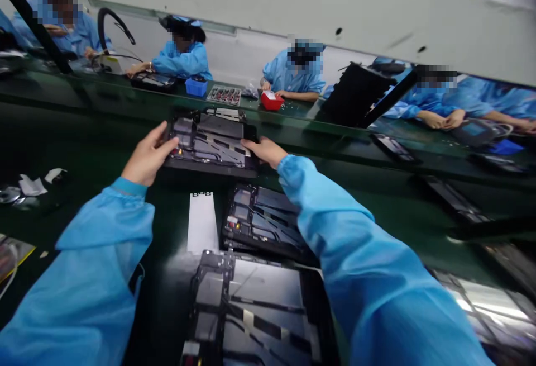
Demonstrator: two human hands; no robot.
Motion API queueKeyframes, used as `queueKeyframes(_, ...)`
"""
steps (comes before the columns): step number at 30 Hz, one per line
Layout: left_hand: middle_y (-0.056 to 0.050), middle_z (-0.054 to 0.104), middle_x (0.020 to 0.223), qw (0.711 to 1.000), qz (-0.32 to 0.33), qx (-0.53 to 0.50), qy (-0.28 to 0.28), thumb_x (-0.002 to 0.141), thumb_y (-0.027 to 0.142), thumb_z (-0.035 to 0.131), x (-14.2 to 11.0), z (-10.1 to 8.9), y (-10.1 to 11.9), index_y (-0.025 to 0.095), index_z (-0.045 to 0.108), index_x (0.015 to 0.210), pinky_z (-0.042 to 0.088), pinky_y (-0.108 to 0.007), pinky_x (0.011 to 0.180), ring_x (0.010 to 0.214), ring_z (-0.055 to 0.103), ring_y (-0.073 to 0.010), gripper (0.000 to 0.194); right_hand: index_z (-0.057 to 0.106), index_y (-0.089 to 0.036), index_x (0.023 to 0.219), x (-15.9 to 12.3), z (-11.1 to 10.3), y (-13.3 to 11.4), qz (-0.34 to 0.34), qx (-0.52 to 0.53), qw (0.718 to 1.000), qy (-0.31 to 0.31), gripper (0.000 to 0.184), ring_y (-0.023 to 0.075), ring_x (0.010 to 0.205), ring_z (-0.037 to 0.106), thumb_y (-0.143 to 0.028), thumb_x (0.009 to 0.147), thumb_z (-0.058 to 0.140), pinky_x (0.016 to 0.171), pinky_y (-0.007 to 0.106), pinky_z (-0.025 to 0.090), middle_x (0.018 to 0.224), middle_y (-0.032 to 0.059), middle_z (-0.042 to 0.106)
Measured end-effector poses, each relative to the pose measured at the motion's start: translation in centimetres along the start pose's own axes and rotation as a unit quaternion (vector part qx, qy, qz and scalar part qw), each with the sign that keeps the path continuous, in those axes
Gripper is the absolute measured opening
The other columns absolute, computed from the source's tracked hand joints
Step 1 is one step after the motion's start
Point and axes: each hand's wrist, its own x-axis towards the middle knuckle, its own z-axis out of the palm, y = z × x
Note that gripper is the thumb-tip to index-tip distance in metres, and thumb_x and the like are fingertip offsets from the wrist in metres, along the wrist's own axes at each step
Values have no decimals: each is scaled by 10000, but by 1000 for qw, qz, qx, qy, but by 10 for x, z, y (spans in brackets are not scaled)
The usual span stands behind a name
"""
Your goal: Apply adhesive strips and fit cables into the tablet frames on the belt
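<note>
An opened tablet (221,143), its dark frame showing grey battery-like panels, cables and strips of tape, is held level between my hands. My left hand (147,153) grips its left edge, thumb on top and fingers toward the far side. On the opposite edge, my right hand (268,151) closes with the thumb over the top; its other fingers are mostly hidden. Nearer me lies a similar opened tablet (268,215), partly covered by my right sleeve. Another one (263,310) is closest, cut off by the bottom of the view. A white strip (201,222) lies left of them.
Along the far bench, several people in blue smocks sit working, near a blue bin (196,86), a red bin (272,101) and a parts tray (225,95). A black upright panel (355,95) stands right. White scraps (32,185) lie left; more devices (456,198) line the right.
</note>
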Motion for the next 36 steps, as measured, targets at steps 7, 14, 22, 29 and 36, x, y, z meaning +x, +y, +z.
queueKeyframes(7, 54, 421, 1595, 999, 22, -6, -46, 979, 538, 487, -216, -22, 62, 354, 423, 1506, 451, -401, 1161, 1480, 386, -281, 562, 611, -189, 1194, -238, -37, 73, -176, -85, 978, 71, 456, 267, 988, 699, -573, 960, 540, 816, 318, 550, 1084, 98, 741)
queueKeyframes(14, 35, 266, 1666, 975, -11, 152, -163, 1016, 579, 337, -324, -6, -12, 440, 275, 1569, 222, -597, 1250, 1548, 225, -288, 574, 438, -109, 1463, -340, -11, 178, -33, -318, 941, 108, 781, 340, 613, 728, -682, 941, 341, 497, 361, 480, 674, 103, 728)
queueKeyframes(22, -169, 477, 1507, 953, 39, 300, -14, 1002, 473, 466, -157, -8, -80, 163, 566, 1373, 318, -498, 1223, 1434, 426, -310, 493, 645, -219, 1135, -245, -32, 59, -330, -258, 908, 16, 294, 179, 719, 640, -437, 1031, 477, 658, 276, 487, 822, 36, 647)
queueKeyframes(29, -119, 490, 1493, 934, 59, 338, -97, 938, 379, 665, -76, 26, -142, 195, 590, 1315, 368, -608, 1145, 1383, 456, -324, 426, 694, -154, 1013, -65, 105, -32, -347, -379, 823, -241, 76, 187, 1066, 649, -180, 948, 662, 965, 351, 517, 1115, 59, 684)
queueKeyframes(36, -116, 470, 1539, 929, 37, 350, -113, 930, 345, 641, -85, 20, -158, 188, 641, 1180, 249, -606, 1224, 1491, 336, -321, 295, 626, -169, 1234, -13, 180, -21, -266, -468, 796, -276, 309, 229, 1089, 660, -349, 984, 645, 926, 442, 573, 1251, 85, 645)
